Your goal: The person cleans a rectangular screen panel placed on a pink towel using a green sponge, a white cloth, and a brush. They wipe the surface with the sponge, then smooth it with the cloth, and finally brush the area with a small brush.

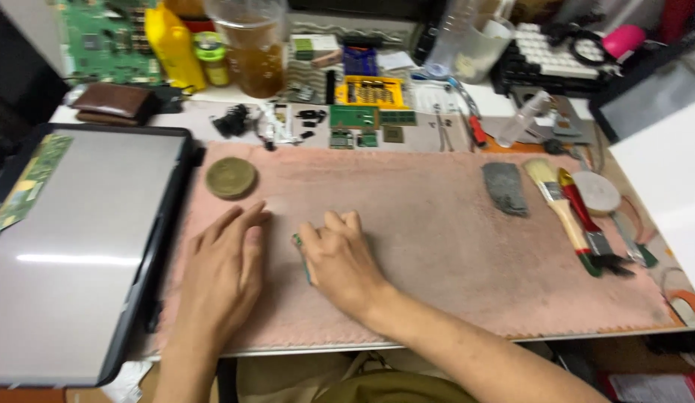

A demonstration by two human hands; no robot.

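Right hand curled on green board, left hand flat

Brushes right, tablet left

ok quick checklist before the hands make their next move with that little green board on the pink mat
1. Right hand on the small green board: ok, fingers curled over it, only an edge shows.
2. Left hand steadying: ok, flat on the pink mat, holding nothing.
3. Board's face and parts: cannot tell, covered by the hand.
4. Brushes nearby: ok, lying on the mat's right side.
5. Round brass-coloured disc clear of hands: ok, beyond the left hand, apart.
6. Laptop beside the left hand: ok, not touched.
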